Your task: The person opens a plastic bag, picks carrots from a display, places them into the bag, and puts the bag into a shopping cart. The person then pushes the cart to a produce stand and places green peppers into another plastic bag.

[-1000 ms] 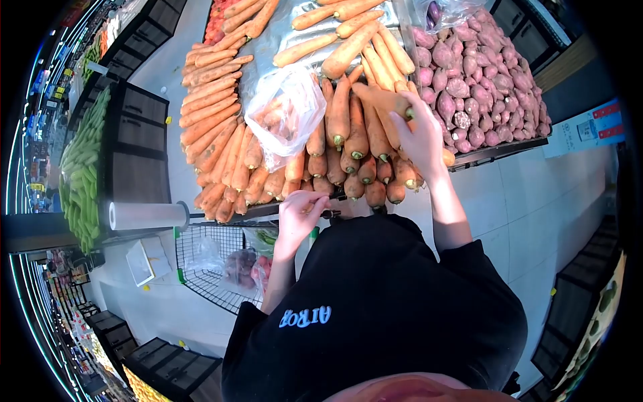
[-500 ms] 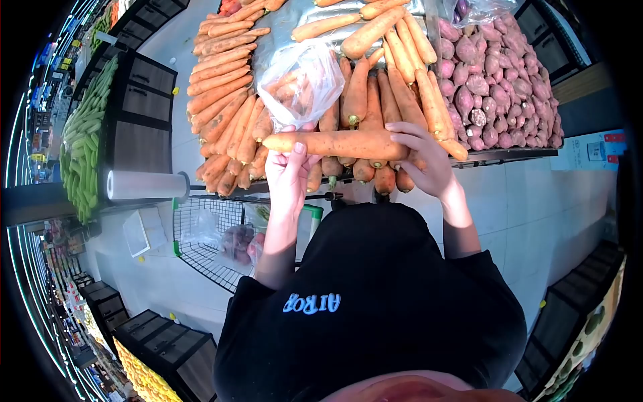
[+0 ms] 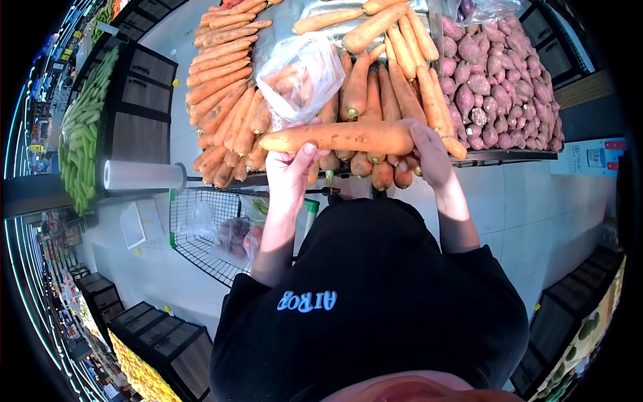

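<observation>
A large carrot (image 3: 341, 137) lies level across both hands, above the near edge of the display. My left hand (image 3: 293, 159) pinches its thinner end, thumb on top and fingers behind. Around the thicker end, my right hand (image 3: 429, 154) has its fingers closed. Just beyond the left hand, a clear plastic bag (image 3: 301, 74) with some carrots inside rests on the pile. Loose carrots (image 3: 221, 74) lie in rows at the left, and more carrots (image 3: 382, 100) sit behind the held one.
Purple sweet potatoes (image 3: 495, 87) are heaped to the right. A wire shopping cart (image 3: 201, 231) with bagged produce (image 3: 238, 238) stands below left, beside a plastic bag roll (image 3: 144, 175). Green vegetables (image 3: 87, 134) fill a stand at far left.
My right hand has shifted slightly outward and lower, its fingers now wrapped around the carrot's thick end. The carrot has turned a little and risen slightly at that end.
</observation>
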Available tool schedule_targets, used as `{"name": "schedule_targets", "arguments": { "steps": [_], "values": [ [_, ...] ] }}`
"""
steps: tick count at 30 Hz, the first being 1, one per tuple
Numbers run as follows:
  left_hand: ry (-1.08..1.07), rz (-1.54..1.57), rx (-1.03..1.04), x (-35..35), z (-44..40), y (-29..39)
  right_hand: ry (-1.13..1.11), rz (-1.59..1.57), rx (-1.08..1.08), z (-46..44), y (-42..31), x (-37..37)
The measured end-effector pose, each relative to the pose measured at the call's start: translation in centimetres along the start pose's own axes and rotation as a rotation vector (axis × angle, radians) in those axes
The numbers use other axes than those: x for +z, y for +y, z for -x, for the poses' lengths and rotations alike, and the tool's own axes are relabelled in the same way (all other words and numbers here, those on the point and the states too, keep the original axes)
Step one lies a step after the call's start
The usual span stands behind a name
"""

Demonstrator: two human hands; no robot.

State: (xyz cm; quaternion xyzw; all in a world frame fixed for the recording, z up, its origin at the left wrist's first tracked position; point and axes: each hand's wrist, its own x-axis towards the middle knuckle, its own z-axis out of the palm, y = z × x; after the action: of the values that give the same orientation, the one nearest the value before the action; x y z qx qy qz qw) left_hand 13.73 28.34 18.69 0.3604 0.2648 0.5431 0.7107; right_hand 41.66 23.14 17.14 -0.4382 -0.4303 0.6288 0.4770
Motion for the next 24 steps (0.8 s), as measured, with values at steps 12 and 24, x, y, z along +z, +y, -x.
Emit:
{"name": "schedule_targets", "arguments": {
  "steps": [12,24],
  "values": [
    [0.001,-0.527,-0.063,-1.3,-1.3,0.8,0.229,-0.019,-0.388,0.5,-1.5,2.5],
    [0.379,-1.41,0.039,-4.1,-7.5,1.1,0.483,0.718,-0.593,-6.0,-4.7,3.8]
  ]
}}
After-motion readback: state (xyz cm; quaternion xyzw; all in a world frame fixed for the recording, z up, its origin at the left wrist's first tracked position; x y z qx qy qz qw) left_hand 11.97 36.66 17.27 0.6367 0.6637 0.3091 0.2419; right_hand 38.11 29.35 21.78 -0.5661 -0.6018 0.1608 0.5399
